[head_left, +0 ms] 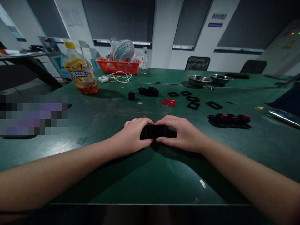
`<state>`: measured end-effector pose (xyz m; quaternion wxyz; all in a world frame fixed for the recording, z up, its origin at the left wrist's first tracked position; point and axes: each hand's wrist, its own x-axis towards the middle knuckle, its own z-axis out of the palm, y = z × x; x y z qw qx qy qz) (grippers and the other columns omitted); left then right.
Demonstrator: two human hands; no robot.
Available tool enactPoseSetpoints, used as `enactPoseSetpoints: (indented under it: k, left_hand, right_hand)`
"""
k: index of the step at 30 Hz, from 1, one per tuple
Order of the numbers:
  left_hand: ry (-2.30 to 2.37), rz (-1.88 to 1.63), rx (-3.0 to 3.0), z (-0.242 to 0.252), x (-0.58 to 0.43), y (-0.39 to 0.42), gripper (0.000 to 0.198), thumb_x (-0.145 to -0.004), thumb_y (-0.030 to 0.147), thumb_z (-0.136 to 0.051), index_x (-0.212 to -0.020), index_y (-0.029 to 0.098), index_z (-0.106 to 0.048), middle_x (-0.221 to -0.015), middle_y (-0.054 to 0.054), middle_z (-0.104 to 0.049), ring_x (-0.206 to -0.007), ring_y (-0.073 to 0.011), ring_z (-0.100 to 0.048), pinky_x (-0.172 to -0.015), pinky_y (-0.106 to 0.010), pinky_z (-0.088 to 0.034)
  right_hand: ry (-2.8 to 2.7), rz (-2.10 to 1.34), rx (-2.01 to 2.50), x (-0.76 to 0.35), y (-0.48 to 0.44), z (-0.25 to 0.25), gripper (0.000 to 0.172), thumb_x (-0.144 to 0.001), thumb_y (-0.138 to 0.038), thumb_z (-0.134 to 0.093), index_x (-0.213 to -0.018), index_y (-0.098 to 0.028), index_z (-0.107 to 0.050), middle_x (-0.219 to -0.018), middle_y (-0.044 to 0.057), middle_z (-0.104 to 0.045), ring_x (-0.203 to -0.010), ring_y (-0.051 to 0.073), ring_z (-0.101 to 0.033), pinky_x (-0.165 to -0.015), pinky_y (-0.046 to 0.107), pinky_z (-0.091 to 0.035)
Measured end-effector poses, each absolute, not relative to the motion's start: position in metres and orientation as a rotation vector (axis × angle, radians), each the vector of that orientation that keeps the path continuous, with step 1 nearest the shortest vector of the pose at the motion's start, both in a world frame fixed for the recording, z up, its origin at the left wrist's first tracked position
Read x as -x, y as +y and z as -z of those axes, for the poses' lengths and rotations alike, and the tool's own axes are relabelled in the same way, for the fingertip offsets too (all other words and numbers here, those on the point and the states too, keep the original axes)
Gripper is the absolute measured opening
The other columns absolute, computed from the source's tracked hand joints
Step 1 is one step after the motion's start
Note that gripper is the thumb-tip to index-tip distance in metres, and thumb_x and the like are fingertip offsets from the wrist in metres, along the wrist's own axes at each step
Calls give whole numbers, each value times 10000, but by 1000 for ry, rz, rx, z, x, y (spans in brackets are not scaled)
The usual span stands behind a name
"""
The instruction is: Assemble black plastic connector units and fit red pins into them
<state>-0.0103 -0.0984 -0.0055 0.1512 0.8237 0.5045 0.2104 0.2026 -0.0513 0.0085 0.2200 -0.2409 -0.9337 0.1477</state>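
Observation:
Between my hands, just above or on the green table (145, 187), is a black plastic part (156, 132). My left hand (138, 132) grips its left end, thumb below and fingers over the top. Around its right end my right hand (179, 132) is closed in the same way. The fingertips of both hands nearly meet at the part's middle. Beyond them lies a small pile of red pieces (169, 102). Several flat black frames (193, 105) are spread to the right of the pile. Nearer on the right sits a row of black parts with red pieces (229, 121).
Black blocks (148, 91) and a small black cube (131, 96) lie farther back. A tea bottle (81, 73) stands at the left. An orange basket (118, 66) holds a fan (124, 51); metal bowls (199, 80) stand at the back right. A shiny device (284, 118) lies at the right.

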Motion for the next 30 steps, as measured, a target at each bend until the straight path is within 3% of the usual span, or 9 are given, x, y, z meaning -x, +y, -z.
enactPoseSetpoints:
  k: [14,30]
  left_hand:
    - [1448,-594,-2345,-1,9,-104,382,-803,449,-597,-1090,199,-562,-1103,-84,-629,-1036,-282,-579,-941,-463,-427]
    - [1433,-539,-2357,0,11,-103,349,-877,443,-525,-1136,208,-531,-1198,-87,-607,-1127,-278,-538,-988,-479,-394]
  right_hand:
    - [-2594,-403,666,-202,-52,-9,353,-792,-334,-702,-1087,-147,-651,-970,80,-666,-899,201,-625,-782,323,-493]
    - [-2605,-406,640,-202,-52,-9,338,-808,-321,-687,-1104,-161,-649,-999,86,-677,-934,205,-635,-809,332,-500]
